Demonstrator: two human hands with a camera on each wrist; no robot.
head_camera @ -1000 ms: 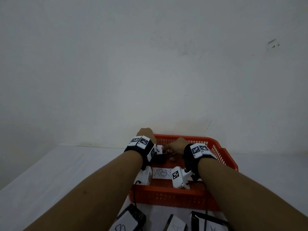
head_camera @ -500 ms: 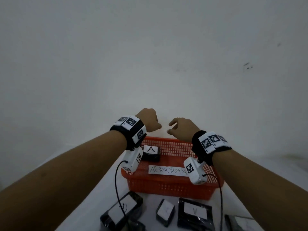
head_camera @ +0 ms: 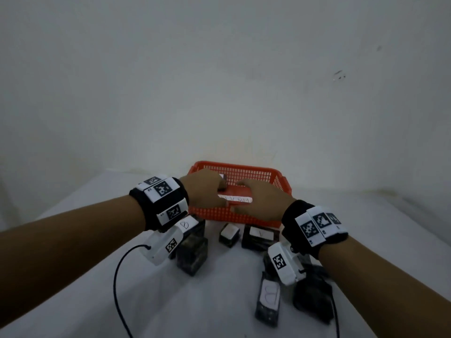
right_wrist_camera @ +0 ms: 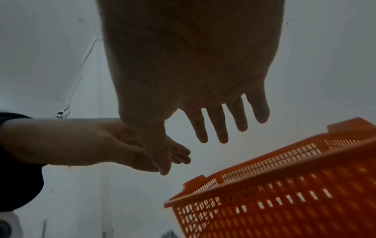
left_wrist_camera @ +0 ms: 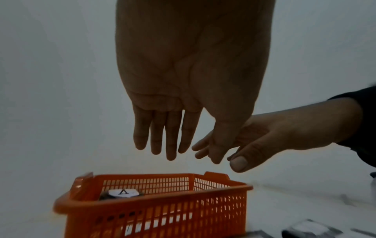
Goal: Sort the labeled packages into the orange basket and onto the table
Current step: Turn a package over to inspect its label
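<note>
The orange basket (head_camera: 244, 167) stands at the back of the white table, with a paper label strip (head_camera: 235, 199) on its near wall. Inside it, at the left, lies a dark package labelled A (left_wrist_camera: 122, 192). My left hand (head_camera: 207, 191) and right hand (head_camera: 258, 201) hover side by side over the basket's near edge, palms down. Both hold nothing. The left fingers (left_wrist_camera: 171, 145) hang straight, and the right fingers (right_wrist_camera: 213, 128) are straight and slightly spread. More labelled dark packages lie in front of the basket, one marked B (head_camera: 188, 225) and another marked B (head_camera: 268, 296).
Other dark packages on the table: a block (head_camera: 192, 254) under my left wrist, a small one (head_camera: 229, 234), a flat one (head_camera: 260, 236), and a crumpled one (head_camera: 313, 298) at the right. A black cable (head_camera: 117, 276) loops over the table. A white wall rises behind the basket.
Both hands left the A package in the basket, rose out of it, and came back toward me. Their fingers have straightened. More of the packages in front of the basket now show.
</note>
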